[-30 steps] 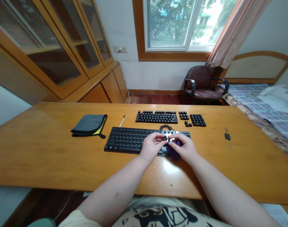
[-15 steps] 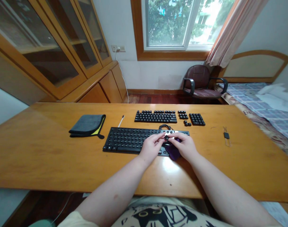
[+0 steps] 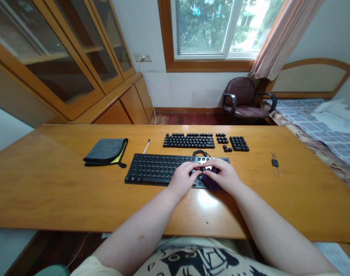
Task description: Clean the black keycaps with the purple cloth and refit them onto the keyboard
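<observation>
A black keyboard [image 3: 154,168] with most of its keycaps off lies before me on the desk. Over its right part, my left hand [image 3: 185,175] and my right hand [image 3: 223,176] meet fingertip to fingertip. Between them they pinch a small black keycap [image 3: 203,168]. A dark purple cloth [image 3: 212,183] is bunched under my right hand and partly hidden by it. Behind the keyboard, loose black keycaps [image 3: 189,141] stand in keyboard order, with a number-pad group [image 3: 239,143] to their right. A coiled black cable [image 3: 200,153] shows just past the keyboard's back edge.
On the left of the wooden desk [image 3: 62,199] lies a folded grey cloth [image 3: 106,150] with yellow lining. Beside it is a small white-handled brush [image 3: 147,146]. A keycap puller with wire loops [image 3: 274,163] rests at the right. An office chair [image 3: 244,97] stands beyond the desk.
My fingers have shifted around the keycap, which appears turned and slightly lower. The purple cloth is more covered by my right hand. The view has tilted very slightly.
</observation>
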Demonstrator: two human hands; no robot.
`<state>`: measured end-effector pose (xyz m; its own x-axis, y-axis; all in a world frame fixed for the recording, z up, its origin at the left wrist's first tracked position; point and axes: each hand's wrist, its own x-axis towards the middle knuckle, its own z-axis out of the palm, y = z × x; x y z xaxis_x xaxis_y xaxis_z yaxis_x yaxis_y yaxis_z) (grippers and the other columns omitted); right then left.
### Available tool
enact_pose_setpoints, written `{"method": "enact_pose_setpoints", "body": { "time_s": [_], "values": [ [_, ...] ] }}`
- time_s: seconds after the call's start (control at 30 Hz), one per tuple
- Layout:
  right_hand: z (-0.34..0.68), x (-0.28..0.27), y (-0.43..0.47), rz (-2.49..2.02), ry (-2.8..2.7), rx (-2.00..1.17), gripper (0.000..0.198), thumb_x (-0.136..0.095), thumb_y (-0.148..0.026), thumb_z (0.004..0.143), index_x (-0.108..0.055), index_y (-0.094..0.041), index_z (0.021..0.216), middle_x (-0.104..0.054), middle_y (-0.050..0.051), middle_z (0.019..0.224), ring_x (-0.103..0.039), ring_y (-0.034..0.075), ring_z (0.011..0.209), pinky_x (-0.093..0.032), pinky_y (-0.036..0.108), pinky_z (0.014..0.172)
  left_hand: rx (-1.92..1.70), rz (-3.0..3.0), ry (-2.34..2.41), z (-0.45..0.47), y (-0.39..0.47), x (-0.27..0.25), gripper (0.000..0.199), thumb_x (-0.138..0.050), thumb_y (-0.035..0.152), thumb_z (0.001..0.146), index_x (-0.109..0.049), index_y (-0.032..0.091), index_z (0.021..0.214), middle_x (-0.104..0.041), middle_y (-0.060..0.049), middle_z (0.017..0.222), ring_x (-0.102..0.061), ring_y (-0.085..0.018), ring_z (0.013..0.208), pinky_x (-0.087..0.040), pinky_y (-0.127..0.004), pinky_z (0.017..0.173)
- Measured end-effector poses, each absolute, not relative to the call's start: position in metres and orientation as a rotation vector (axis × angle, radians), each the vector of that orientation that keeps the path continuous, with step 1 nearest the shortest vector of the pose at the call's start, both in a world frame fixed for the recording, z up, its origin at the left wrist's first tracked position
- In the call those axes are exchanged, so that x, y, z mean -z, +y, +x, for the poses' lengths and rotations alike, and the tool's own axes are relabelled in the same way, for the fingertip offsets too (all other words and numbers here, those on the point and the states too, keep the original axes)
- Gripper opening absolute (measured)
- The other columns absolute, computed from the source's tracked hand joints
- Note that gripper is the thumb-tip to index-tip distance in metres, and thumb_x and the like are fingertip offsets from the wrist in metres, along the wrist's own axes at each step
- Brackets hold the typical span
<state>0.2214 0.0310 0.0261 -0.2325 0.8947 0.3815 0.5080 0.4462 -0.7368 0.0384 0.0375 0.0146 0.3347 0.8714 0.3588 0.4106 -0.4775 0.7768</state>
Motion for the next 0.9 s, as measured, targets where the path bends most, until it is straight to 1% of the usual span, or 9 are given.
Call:
{"method": "enact_pose_setpoints", "body": {
  "time_s": [0.13, 0.37, 0.43, 0.57, 0.77, 0.9],
  "values": [
    [0.2228, -0.0292, 0.0309, -1.232, -1.971, -0.586, 0.016, -0.064, -0.023, 0.074, -0.067, -0.022, 0.089, -0.069, 0.004, 0.089, -0.062, 0.019, 0.084, -0.049, 0.034, 0.078, -1.017, 2.103, 1.113, 0.0368, 0.038, -0.0154, 0.021, -0.059, 0.021, 0.079, -0.065, 0.022, 0.099, -0.067, -0.003, 0.094, -0.061, -0.016, 0.089, -0.049, -0.031, 0.084],
    [0.2216, -0.0305, 0.029, -1.326, -1.917, -0.61, 0.016, -0.064, -0.025, 0.074, -0.067, -0.023, 0.089, -0.07, 0.003, 0.09, -0.063, 0.019, 0.086, -0.049, 0.034, 0.081, -1.022, 2.101, 1.131, 0.0368, 0.0381, -0.0155, 0.017, -0.062, 0.02, 0.076, -0.064, 0.021, 0.093, -0.066, -0.002, 0.093, -0.06, -0.016, 0.091, -0.049, -0.031, 0.085],
    [0.2215, -0.0301, 0.0289, -1.339, -1.893, -0.64, 0.016, -0.064, -0.025, 0.074, -0.068, -0.024, 0.09, -0.07, 0.003, 0.092, -0.064, 0.02, 0.087, -0.049, 0.035, 0.082, -1.026, 2.054, 1.149, 0.0374, 0.0381, -0.0149, 0.019, -0.064, 0.019, 0.074, -0.063, 0.021, 0.094, -0.065, -0.002, 0.092, -0.06, -0.016, 0.089, -0.049, -0.03, 0.084],
    [0.2213, -0.029, 0.0292, -1.342, -1.861, -0.736, 0.018, -0.064, -0.025, 0.074, -0.068, -0.024, 0.092, -0.071, 0.003, 0.093, -0.064, 0.019, 0.088, -0.049, 0.034, 0.082, -0.987, 2.011, 1.138, 0.0382, 0.0378, -0.0142, 0.03, -0.065, 0.016, 0.073, -0.061, 0.022, 0.102, -0.065, -0.001, 0.093, -0.06, -0.015, 0.085, -0.05, -0.03, 0.082],
    [0.2211, -0.0301, 0.0291, -1.314, -1.854, -0.71, 0.011, -0.065, -0.027, 0.074, -0.07, -0.023, 0.084, -0.071, 0.003, 0.086, -0.065, 0.019, 0.082, -0.049, 0.033, 0.079, -1.015, 1.957, 1.149, 0.0387, 0.0365, -0.0142, 0.021, -0.068, 0.017, 0.07, -0.062, 0.02, 0.09, -0.063, 0.0, 0.084, -0.06, -0.013, 0.078, -0.05, -0.027, 0.074],
    [0.222, -0.0299, 0.03, -1.236, -1.931, -0.709, 0.015, -0.066, -0.026, 0.074, -0.07, -0.023, 0.088, -0.07, 0.004, 0.088, -0.064, 0.018, 0.083, -0.049, 0.032, 0.079, -0.996, 1.943, 1.167, 0.039, 0.0367, -0.012, 0.019, -0.066, 0.014, 0.07, -0.062, 0.02, 0.087, -0.063, 0.001, 0.081, -0.06, -0.013, 0.076, -0.05, -0.026, 0.072]
  ]
}}
